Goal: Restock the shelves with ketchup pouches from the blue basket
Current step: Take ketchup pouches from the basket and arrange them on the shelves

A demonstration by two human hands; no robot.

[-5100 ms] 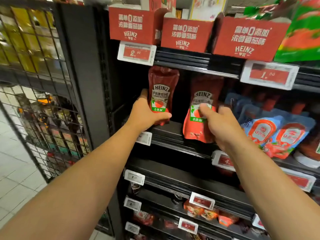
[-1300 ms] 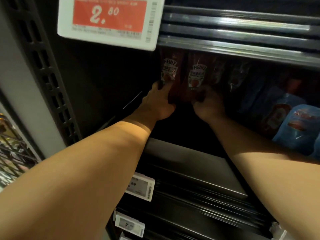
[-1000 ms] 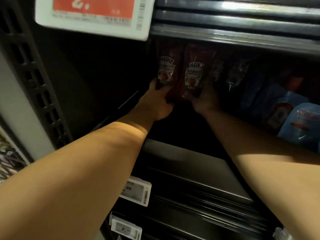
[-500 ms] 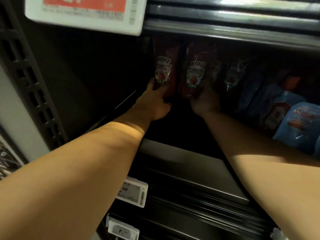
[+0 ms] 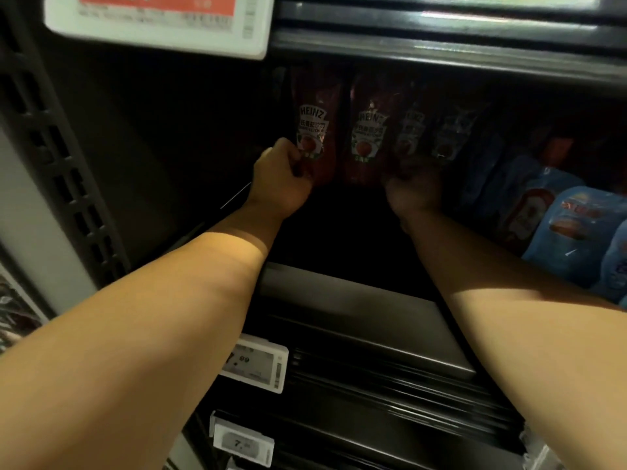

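Two dark red Heinz ketchup pouches stand upright side by side deep on the shadowed shelf point(image 5: 356, 300). My left hand point(image 5: 281, 179) grips the left pouch point(image 5: 314, 130) at its lower left edge. The second pouch point(image 5: 368, 137) stands just right of it. My right hand point(image 5: 414, 195) lies in deep shadow under the bottoms of two further Heinz pouches point(image 5: 427, 137) to the right. Its fingers are too dark to make out. The blue basket is out of view.
Blue pouches point(image 5: 559, 225) fill the shelf's right side. The upper shelf's rail point(image 5: 441, 52) and a red price tag point(image 5: 159, 22) hang close above. A perforated upright point(image 5: 61, 157) bounds the left. Price tags point(image 5: 258, 362) sit on the lower shelf edges.
Both hands have pushed the pouches to the back of the shelf. My right hand has shifted right, off the second pouch, which now stands alone. The left hand stays on the left pouch.
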